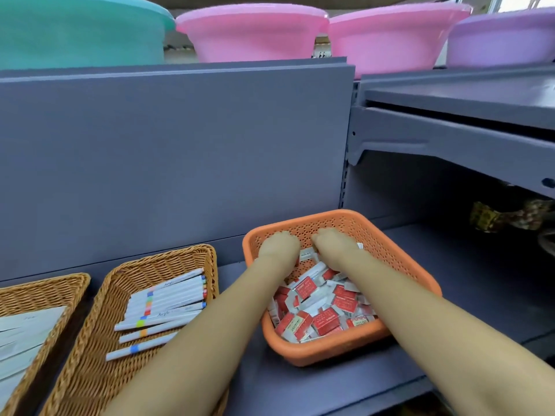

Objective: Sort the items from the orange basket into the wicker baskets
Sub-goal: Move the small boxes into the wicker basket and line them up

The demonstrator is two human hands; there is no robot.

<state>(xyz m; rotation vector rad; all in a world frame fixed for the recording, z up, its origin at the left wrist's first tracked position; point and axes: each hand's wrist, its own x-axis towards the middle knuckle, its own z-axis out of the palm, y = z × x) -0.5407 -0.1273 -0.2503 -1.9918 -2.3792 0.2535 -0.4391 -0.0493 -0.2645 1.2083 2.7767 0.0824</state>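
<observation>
Both hands reach into the orange basket (399, 262), which sits on a grey shelf (450, 295). The left hand (279, 246) and the right hand (330, 240) lie side by side at the far end of the basket, close together but apart, knuckles up and blurred. The fingers of both point down and away from the camera — whether they are spread, pressed together or pinching anything cannot be told.

The near half of the basket is filled with a loose heap of small red-and-white packets (322, 313), lying between the two forearms.

To the left of the orange basket stands a wicker basket (90, 340) holding white pens (168, 304) with coloured bands, laid roughly parallel. The left forearm crosses over its near right corner. Just beside it, further left, a second wicker basket (39, 286) holds white paper strips (24, 334) — it is cut off by the edge of the view.

On top of the shelf unit stand plastic basins: a teal basin (78, 31), two pink basins (252, 34), and a purple basin (504, 37).
</observation>
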